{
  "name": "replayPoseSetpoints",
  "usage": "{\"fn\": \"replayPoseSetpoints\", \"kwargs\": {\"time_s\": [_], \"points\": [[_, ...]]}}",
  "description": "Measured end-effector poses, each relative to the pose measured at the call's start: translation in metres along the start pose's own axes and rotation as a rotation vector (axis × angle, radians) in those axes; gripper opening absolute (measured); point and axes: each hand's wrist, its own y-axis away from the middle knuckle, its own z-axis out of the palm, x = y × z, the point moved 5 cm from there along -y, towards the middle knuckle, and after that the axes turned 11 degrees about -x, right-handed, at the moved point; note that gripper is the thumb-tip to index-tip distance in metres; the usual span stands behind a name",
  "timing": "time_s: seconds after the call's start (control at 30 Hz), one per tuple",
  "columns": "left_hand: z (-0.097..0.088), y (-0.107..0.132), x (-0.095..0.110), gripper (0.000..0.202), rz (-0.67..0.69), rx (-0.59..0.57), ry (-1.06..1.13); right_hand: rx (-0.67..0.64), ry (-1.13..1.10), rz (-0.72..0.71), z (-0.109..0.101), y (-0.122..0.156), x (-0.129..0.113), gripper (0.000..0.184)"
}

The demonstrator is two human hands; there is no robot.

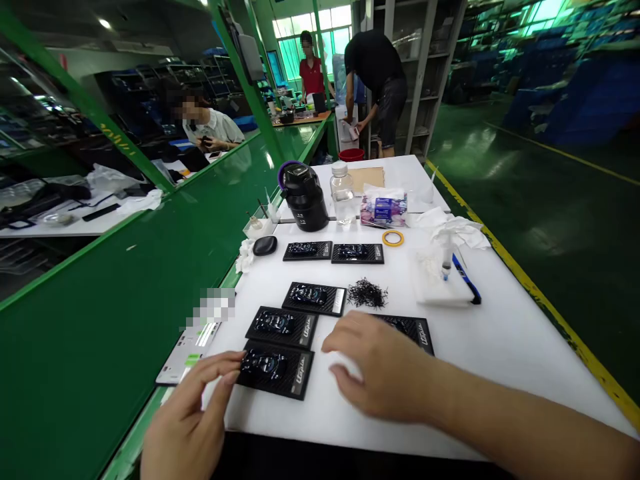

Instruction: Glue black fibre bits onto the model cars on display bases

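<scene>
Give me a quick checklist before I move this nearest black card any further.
1. Left hand on the nearest card: ok, fingertips touch its left edge.
2. Right hand free: ok, open, flat above the table.
3. Card under right hand visible: not ok, mostly covered.
4. Other cards apart from the nearest: ok, next card lies separate.
5. Black pile off the cards: ok.
6. Card fully on table: cannot tell.

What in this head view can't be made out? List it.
- Card under the right hand: the hand covers most of it; only its far right end shows.
- Nearest card: its left end sits behind the left hand fingertips.
- Print on the cards: too small to read.
- Black pile: pieces too small to identify.
- Flat sheet at the table edge: partly pixelated.
</scene>
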Motion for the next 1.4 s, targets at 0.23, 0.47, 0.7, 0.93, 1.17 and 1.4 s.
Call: {"fn": "replayPoseSetpoints", "kwargs": {"time_s": [0.23, 0.47, 0.7, 0.93, 1.17, 1.4], "points": [[0.027, 0.009, 0.024, 0.024, 0.351, 0.065, -0.054, 0.003, 0.212, -0.148, 0.053, -0.02, -0.017, 0.026], [0.035, 0.01, 0.025, 0.026, 0.415, 0.125, -0.05, 0.0, 0.193, -0.139, 0.068, -0.018, -0.012, 0.035], [0.041, 0.011, 0.029, 0.022, 0.301, 0.153, -0.02, -0.068, 0.254, -0.142, 0.073, -0.02, -0.013, 0.042], [0.041, 0.002, 0.011, 0.004, -0.026, 0.042, 0.082, -0.148, 0.301, -0.107, 0.077, -0.022, -0.013, 0.046], [0.044, -0.004, -0.003, 0.047, -0.33, -0.099, 0.153, -0.16, 0.338, -0.105, 0.079, -0.023, -0.014, 0.049], [0.044, -0.007, -0.006, 0.045, -0.361, -0.093, 0.157, -0.142, 0.388, -0.15, 0.077, -0.024, -0.013, 0.046]]}}
